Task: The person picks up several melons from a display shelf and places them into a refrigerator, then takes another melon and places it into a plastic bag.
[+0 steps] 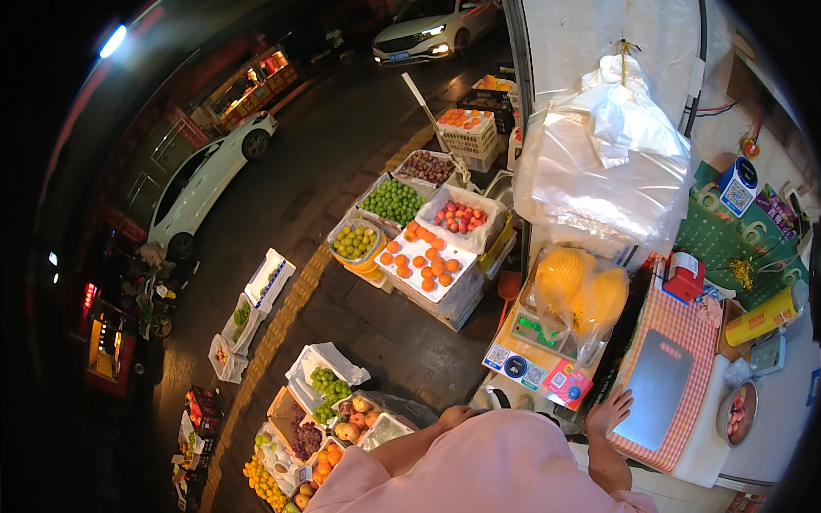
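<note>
My right hand (609, 410) is empty with fingers spread, beside the lower left edge of a metal cutting board (654, 388) on a red-checked cloth (705, 320). My left hand (457, 417) rests near my waist, partly covered by the pink shirt (487, 462); its grip is hidden. Ahead, a clear plastic bag (593, 320) sits on a digital scale (539, 331) with a green-lit display. Inside the bag are large fruits (566, 279) in yellow foam nets. Cards with printed codes (513, 369) line the front of the scale's wooden stand.
Clear plastic bags (603, 147) hang above the scale. Orange fruits lie on a white foam box (426, 260) among fruit crates. Grapes (329, 388) and pomegranates (356, 420) stand at lower left. A metal bowl (731, 429) is at right. Cars (205, 186) are on the street.
</note>
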Demonstrator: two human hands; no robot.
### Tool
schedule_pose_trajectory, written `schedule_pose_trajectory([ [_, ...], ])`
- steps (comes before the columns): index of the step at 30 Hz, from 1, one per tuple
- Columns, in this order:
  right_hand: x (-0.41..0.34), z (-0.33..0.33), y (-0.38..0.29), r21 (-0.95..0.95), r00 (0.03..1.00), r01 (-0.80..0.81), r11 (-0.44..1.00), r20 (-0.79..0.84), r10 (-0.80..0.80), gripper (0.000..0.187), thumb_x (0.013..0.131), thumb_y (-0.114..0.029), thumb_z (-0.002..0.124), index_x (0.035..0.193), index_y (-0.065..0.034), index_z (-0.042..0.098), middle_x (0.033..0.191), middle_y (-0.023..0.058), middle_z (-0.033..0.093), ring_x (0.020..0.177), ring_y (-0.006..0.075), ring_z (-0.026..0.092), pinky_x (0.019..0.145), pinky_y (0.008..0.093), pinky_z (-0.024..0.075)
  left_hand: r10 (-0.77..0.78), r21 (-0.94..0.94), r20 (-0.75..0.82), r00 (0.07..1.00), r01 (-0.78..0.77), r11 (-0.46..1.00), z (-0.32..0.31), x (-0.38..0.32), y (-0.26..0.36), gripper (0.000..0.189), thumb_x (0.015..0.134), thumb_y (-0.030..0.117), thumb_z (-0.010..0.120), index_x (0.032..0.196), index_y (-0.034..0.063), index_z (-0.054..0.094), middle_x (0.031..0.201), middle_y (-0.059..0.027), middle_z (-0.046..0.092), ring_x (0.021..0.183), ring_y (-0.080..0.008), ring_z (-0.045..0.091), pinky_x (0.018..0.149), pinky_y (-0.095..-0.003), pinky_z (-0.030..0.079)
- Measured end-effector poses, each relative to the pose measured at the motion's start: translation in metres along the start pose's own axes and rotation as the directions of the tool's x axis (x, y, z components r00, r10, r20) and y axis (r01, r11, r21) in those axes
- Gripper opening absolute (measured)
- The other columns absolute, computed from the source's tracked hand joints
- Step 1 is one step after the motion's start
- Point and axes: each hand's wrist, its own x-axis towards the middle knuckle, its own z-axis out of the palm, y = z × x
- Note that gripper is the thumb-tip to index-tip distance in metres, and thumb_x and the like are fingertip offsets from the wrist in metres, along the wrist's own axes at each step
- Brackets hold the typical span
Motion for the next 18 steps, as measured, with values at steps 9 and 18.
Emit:
schedule_pose_trajectory([
  [9,0.004,0.005,0.004,0.019,0.999,-0.016,1.0,0.034,0.016,0.093,0.079,-0.02,0.068,0.156,-0.0096,0.017,0.16,0.0228,0.016,0.145,0.0445,0.019,0.116,0.055,0.02,-0.146,-0.083,-0.065,0.987,0.14,0.987,-0.012,0.007,0.012,0.039,0.091,0.044,0.053,0.104,0.012,0.072,0.105,-0.0171,0.07,0.1,-0.0369,0.065,0.086,-0.0454,0.05],
  [18,0.007,-0.007,-0.002,0.035,0.999,0.044,0.998,-0.024,-0.043,0.082,0.079,-0.018,0.065,0.151,-0.0085,0.027,0.155,0.0226,0.025,0.142,0.0447,0.025,0.113,0.0576,0.0245,-0.177,-0.119,-0.188,0.966,0.157,0.98,-0.003,0.018,-0.003,0.035,0.088,0.04,0.062,0.103,0.0113,0.074,0.096,-0.0173,0.072,0.089,-0.0355,0.07,0.076,-0.043,0.054],
])
